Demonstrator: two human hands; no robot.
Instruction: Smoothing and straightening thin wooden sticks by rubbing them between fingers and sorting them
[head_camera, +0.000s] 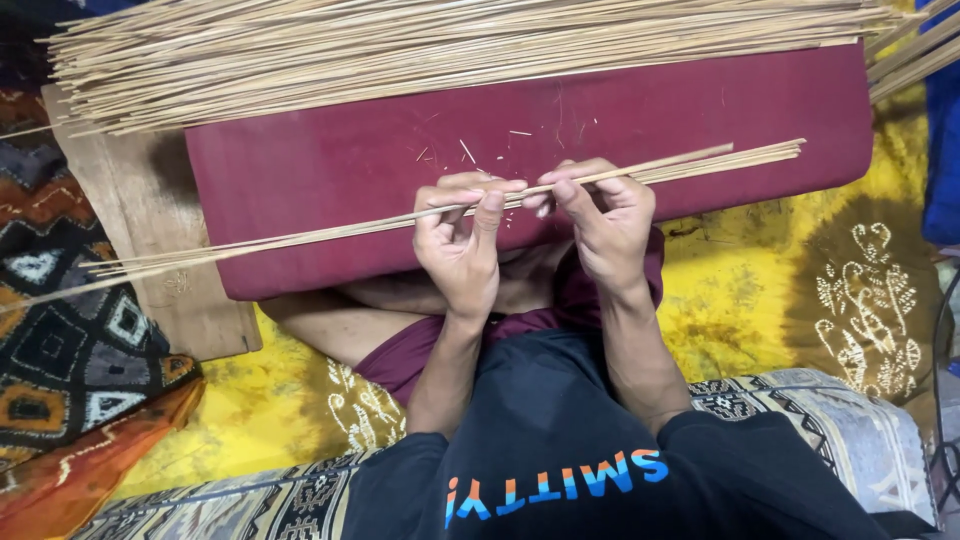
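The left hand (458, 240) and the right hand (600, 215) both pinch closed on a thin bundle of bamboo sticks (300, 235), just above the maroon cushion (330, 160). The bundle's long axis runs nearly level, from low on the left of the grip to a little higher on the right.

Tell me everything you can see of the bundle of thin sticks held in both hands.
The bundle is a handful of long, thin, pale tan sticks, like split bamboo or straw. It lies nearly level, slanting up to the right, over the maroon cushion. The left hand and right hand pinch it near its middle between thumbs and fingertips. Its left ends fan apart over the wooden board; its right ends stay closer together. A far larger pile of sticks lies apart behind it.
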